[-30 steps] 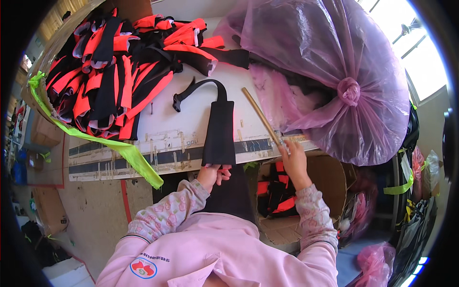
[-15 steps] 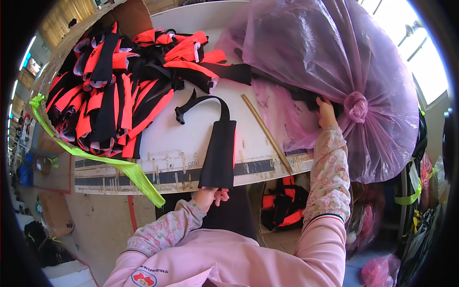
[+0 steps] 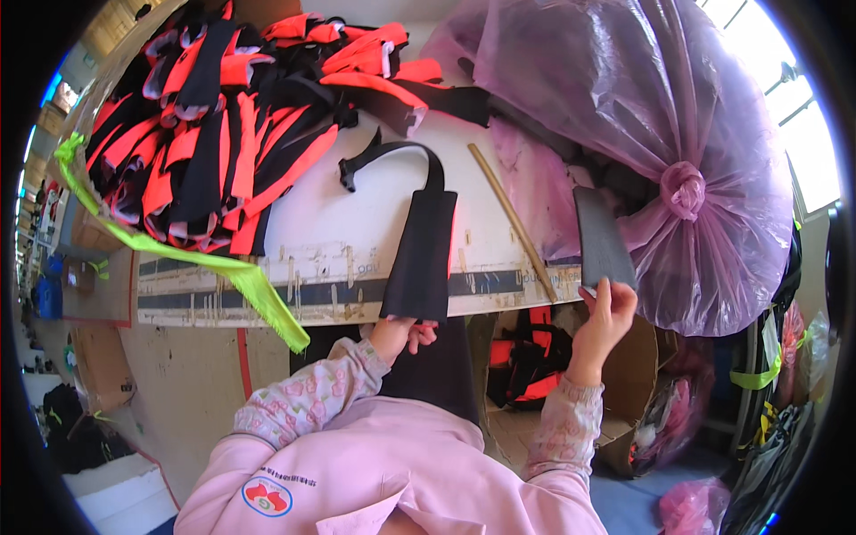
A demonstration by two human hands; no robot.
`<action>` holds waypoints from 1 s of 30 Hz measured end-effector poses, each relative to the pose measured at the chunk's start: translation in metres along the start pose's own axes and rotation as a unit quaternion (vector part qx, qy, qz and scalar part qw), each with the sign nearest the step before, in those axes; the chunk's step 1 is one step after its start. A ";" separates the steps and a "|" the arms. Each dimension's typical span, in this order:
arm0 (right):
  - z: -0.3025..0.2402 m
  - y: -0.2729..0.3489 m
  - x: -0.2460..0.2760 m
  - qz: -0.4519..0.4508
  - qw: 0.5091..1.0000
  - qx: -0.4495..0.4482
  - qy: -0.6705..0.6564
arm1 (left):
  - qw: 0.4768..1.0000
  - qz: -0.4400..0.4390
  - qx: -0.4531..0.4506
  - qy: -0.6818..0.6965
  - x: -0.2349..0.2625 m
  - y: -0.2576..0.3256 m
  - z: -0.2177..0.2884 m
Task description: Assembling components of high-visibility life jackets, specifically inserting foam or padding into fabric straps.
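Observation:
My left hand point(image 3: 401, 339) is closed on the lower end of a black fabric sleeve point(image 3: 419, 254) with an orange edge, part of its grip hidden beneath the cloth. The sleeve lies across the table's front edge, and a narrow black strap with a buckle point(image 3: 347, 176) curves from its far end. To the right, my right hand point(image 3: 606, 325) pinches the near end of a flat dark grey strip point(image 3: 604, 241), which looks like foam. Its far end lies beside the big pink plastic bag point(image 3: 580, 107), tied in a knot.
A heap of orange and black fabric pieces point(image 3: 214, 134) fills the table's left side, next to a lime-green band point(image 3: 178, 257). Between the sleeve and the bag lies a wooden stick point(image 3: 510, 218). Below the table, a cardboard box point(image 3: 637, 383) stands beside black-and-orange items point(image 3: 533, 357).
My right hand has come back from the bag toward the table's front edge, drawing out the grey strip. My left hand still holds the sleeve's end. The whole view has shifted slightly.

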State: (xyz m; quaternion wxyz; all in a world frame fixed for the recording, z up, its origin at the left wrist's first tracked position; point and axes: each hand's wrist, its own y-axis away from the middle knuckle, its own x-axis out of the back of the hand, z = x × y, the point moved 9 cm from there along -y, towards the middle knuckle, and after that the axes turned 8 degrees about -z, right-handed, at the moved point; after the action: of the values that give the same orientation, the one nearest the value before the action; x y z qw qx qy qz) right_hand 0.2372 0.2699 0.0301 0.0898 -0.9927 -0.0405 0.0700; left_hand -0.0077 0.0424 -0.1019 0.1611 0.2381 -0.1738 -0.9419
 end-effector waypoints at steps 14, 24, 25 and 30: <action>-0.202 0.135 -0.109 -0.483 0.744 0.388 0.250 | 0.998 0.055 0.027 0.033 -0.021 -0.009 0.043; -0.204 0.176 -0.153 -0.596 0.628 0.409 0.288 | 0.993 -0.051 -0.096 0.039 -0.030 -0.005 0.056; -0.202 0.181 -0.155 -0.585 0.604 0.439 0.317 | 0.992 -0.063 -0.104 0.045 -0.033 -0.004 0.060; -0.180 0.197 -0.174 -0.567 0.539 0.476 0.402 | 0.978 0.014 -0.139 -0.153 -0.010 -0.036 0.027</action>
State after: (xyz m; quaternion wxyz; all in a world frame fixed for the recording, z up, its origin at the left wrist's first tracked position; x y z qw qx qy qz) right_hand 0.1048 0.0295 0.1920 0.5772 -0.4970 -0.5152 -0.3930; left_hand -0.0208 0.0854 -0.0902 0.1776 0.0641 -0.0667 -0.9797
